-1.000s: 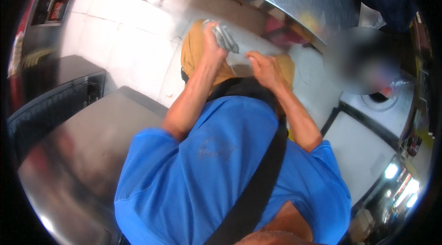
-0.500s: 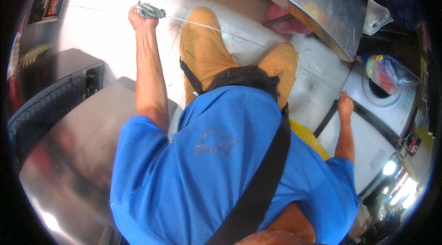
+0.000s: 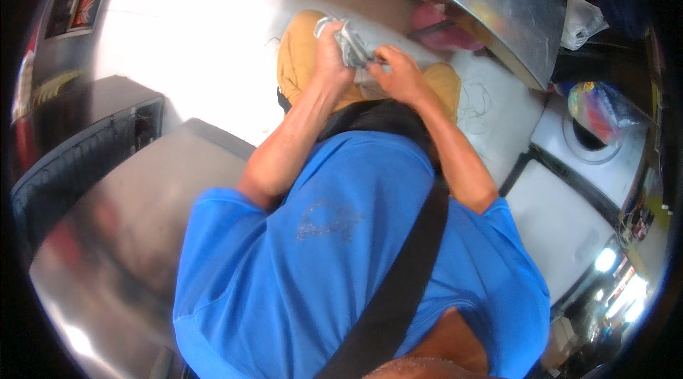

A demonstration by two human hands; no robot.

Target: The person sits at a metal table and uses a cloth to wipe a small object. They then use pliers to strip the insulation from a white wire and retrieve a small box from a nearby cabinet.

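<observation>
My left hand (image 3: 331, 55) is closed around a crumpled grey-white bundle (image 3: 350, 46), held above my knees. Whether the bundle is cloth or wound cord, I cannot tell. My right hand (image 3: 402, 74) is at its right end, the fingers bent and pinched together close to the bundle. What they grip is too small to make out. Beneath both hands are my tan trousers (image 3: 297, 59) and a black waist bag (image 3: 373, 119).
A metal-topped table (image 3: 491, 2) stands ahead on the right, with a pink object (image 3: 437, 27) under it. Thin cords (image 3: 475, 103) lie on the floor. To the right is a white front-loading washing machine (image 3: 594, 155); a grey metal cabinet (image 3: 142, 215) is at left.
My left hand has come right and inward with the bundle. My right hand has swung in from the far right to meet it. The white cord stretched from the bundle no longer shows.
</observation>
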